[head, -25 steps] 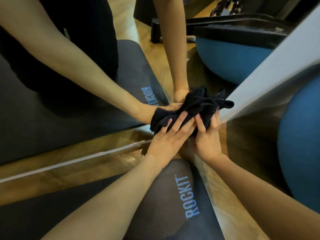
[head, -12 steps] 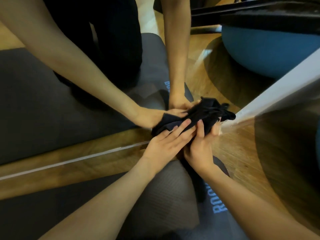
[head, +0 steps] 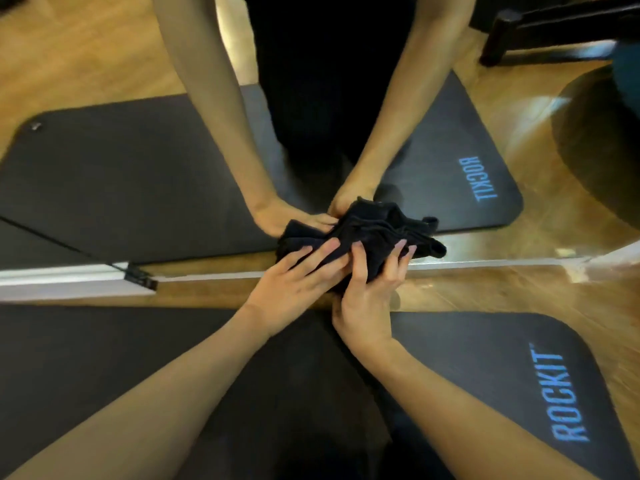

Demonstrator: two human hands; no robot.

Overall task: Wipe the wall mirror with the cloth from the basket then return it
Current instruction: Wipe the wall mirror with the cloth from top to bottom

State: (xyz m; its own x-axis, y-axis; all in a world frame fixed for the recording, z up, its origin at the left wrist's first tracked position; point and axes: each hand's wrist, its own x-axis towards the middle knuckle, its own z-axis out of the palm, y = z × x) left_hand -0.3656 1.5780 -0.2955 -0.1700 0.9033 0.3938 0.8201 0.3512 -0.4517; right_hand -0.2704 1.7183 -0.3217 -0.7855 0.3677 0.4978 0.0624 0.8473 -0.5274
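Cloth (head: 360,233), black and bunched, is pressed against the bottom edge of the mirror (head: 138,161). Left hand (head: 294,289) lies over it with straight fingers; right hand (head: 370,296) curls around its right side, gripping. Dark mat (head: 485,375) lies on the floor beneath.

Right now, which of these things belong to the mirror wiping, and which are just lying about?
Part of the job:
- black cloth, bunched against the glass
- wall mirror
- left hand, fingers pressing the cloth
- right hand, fingers curled round the cloth

Just lying about:
- dark ROCKIT mat
- wooden floor
- small black clip at the mirror's lower edge
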